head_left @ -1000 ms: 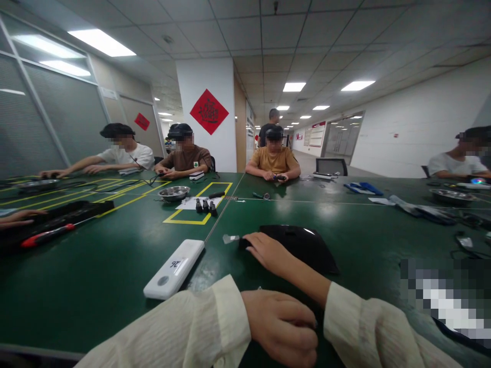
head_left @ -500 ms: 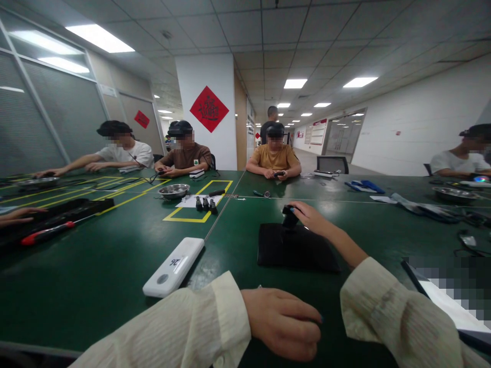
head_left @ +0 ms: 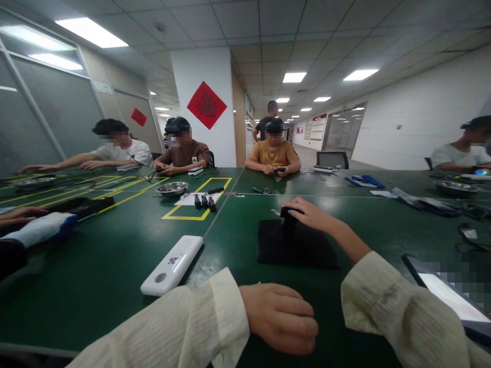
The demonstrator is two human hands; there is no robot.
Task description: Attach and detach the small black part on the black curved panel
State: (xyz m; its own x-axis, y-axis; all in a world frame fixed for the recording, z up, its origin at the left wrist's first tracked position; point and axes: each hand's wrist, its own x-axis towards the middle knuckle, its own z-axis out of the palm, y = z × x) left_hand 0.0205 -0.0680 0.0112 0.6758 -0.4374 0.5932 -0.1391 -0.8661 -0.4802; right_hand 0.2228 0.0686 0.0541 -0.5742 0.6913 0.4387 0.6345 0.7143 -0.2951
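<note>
My right hand (head_left: 310,213) is closed on the upper end of a black stand (head_left: 297,250), whose wide flat base rests on the green table. Its fingertips lie over the dark block at the top, and the palm hides part of the post. Close in front of me is my left hand (head_left: 282,318), back upward with the fingers curled in. Whatever its fingers hold, if anything, is hidden. A white power bank (head_left: 172,266) marked 26 lies left of the stand, beyond my left sleeve.
A tablet-like device (head_left: 445,294) lies at the right. Further off are black cylindrical parts (head_left: 205,203), a metal bowl (head_left: 172,189) and a blue-handled item (head_left: 364,181). At far left, a co-worker's gloved hand (head_left: 42,227) is by a black tray (head_left: 90,206). Other people sit opposite.
My right hand has shifted slightly left and lower over the stand's top. My left fingers are curled in more. A co-worker's gloved hand has come over the red screwdriver at far left.
</note>
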